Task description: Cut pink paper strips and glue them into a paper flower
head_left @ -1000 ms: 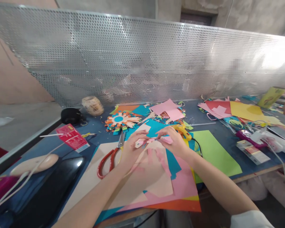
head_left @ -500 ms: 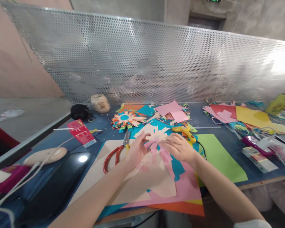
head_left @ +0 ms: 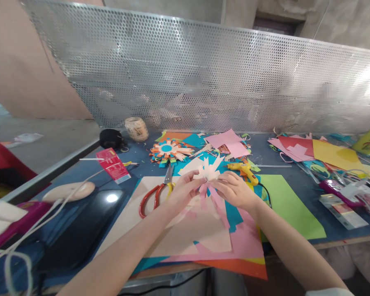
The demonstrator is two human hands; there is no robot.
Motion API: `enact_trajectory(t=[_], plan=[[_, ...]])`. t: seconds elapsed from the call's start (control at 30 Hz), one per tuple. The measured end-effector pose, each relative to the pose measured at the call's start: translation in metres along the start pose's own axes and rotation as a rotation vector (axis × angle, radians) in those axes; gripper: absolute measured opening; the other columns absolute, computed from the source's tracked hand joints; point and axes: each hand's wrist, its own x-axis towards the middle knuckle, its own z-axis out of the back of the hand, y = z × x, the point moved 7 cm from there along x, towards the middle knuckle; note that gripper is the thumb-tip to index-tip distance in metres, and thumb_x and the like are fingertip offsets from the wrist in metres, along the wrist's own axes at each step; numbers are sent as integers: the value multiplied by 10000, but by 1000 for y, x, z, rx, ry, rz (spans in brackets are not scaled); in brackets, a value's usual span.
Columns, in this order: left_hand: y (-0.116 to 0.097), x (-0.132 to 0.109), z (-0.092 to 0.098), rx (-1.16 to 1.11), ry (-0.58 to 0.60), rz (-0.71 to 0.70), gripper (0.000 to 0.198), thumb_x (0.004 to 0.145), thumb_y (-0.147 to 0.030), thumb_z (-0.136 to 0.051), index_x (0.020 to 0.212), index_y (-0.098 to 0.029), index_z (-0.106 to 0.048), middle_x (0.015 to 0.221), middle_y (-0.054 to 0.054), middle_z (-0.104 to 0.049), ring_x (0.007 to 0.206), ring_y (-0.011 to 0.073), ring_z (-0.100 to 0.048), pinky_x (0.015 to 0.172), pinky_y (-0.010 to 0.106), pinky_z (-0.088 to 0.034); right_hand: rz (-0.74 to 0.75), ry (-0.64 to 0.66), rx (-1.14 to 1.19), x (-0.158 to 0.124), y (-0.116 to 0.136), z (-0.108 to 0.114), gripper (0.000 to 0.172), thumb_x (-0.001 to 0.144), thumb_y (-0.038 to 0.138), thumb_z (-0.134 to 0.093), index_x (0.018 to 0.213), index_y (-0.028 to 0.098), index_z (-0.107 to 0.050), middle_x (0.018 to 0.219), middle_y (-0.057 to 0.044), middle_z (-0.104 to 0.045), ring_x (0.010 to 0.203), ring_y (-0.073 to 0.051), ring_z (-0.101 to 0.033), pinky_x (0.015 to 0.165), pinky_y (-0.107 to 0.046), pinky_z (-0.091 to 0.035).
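Between my two hands is a paper flower (head_left: 210,167) with cream strips fanning up and pink strips hanging below. My left hand (head_left: 185,188) pinches its left side near the centre, and my right hand (head_left: 234,188) grips its right side, the fingertips of both hands close together. Beneath them lies a large cream sheet (head_left: 191,234) on top of a pink sheet (head_left: 248,242). Red-handled scissors (head_left: 156,195) rest left of my left hand. Just beyond my right hand lies a yellow glue gun (head_left: 246,170).
A finished-looking orange, cream and blue paper flower (head_left: 167,149) lies behind the scissors. Green paper (head_left: 291,209) is at right, a dark phone-like slab (head_left: 80,230) at left. A perforated metal screen (head_left: 203,70) borders the table's back.
My left fingers have moved in from the flower's left edge to its centre, beside my right fingertips. The whole view has shifted slightly, with table items now farther right.
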Motion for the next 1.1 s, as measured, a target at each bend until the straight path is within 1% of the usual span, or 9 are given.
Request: enact_trajectory(t=[0.17, 0.33, 0.43, 0.57, 0.73, 0.8, 0.93, 1.03, 1.1], plan=[[4, 3, 5, 60, -29, -15, 459, 546, -213, -767, 886, -184, -459, 606, -52, -571, 547, 88, -536, 546, 213, -400, 2, 12, -13, 2, 0, 0, 325, 838, 61, -435, 1148, 156, -462, 924, -69, -636, 925, -159, -545, 798, -335, -485], [5, 3, 9, 63, -104, -18, 506, 508, -194, -790, 904, -185, -475, 608, -57, -582, 547, 83, -544, 563, 206, -409, 0, 23, 2, 3, 0, -1, 348, 850, 56, -403, 1175, 172, -449, 903, -63, -622, 928, -148, -552, 792, -326, -485], [5, 3, 8, 60, -89, -24, 500, 496, -200, -798, 887, -185, -486, 605, -57, -588, 529, 80, -537, 538, 199, -405, 8, 20, -1, 4, 1, 1, 372, 853, 61, -398, 1201, 189, -441, 888, -60, -617, 922, -151, -557, 794, -331, -481], [7, 5, 8, 57, -54, -21, 463, 504, -197, -796, 861, -183, -502, 615, -48, -607, 528, 76, -540, 535, 191, -413, 38, 1, -11, 5, 4, 4, 394, 843, 54, -426, 1224, 156, -437, 875, -67, -620, 923, -153, -547, 806, -323, -471], [3, 3, 10, 15, -94, -27, 423, 512, -200, -789, 832, -189, -512, 603, -52, -588, 525, 81, -542, 507, 191, -402, 54, 21, -9, 4, 4, 2, 392, 853, 57, -413, 1216, 195, -461, 945, -65, -631, 990, -149, -530, 844, -325, -455], [1, 1, 8, 7, -102, -23, 422, 530, -200, -779, 849, -188, -503, 579, -59, -563, 500, 76, -518, 492, 194, -388, 25, 8, 12, 4, 2, 3, 390, 847, 61, -424, 1210, 197, -458, 968, -63, -636, 997, -145, -530, 841, -319, -456], [-4, -4, 3, -3, -91, -1, 360, 550, -185, -754, 811, -172, -506, 590, -56, -549, 495, 67, -500, 496, 200, -395, -92, -47, 86, 6, -4, 7, 396, 826, 74, -444, 1206, 185, -438, 927, -61, -641, 950, -148, -554, 794, -302, -472], [-5, -5, 7, -57, -166, -5, 297, 575, -163, -711, 803, -173, -521, 637, -40, -575, 559, 76, -542, 546, 203, -432, -203, -60, 64, 5, -13, 8, 360, 826, 105, -429, 1166, 213, -471, 943, -63, -639, 919, -164, -569, 793, -321, -470], [-4, -4, 11, -102, -209, -17, 272, 581, -167, -693, 791, -176, -521, 656, -33, -585, 613, 89, -572, 579, 206, -451, -316, -93, -6, 2, -25, 12, 317, 823, 129, -435, 1122, 211, -501, 958, -73, -641, 926, -186, -565, 820, -348, -456]])
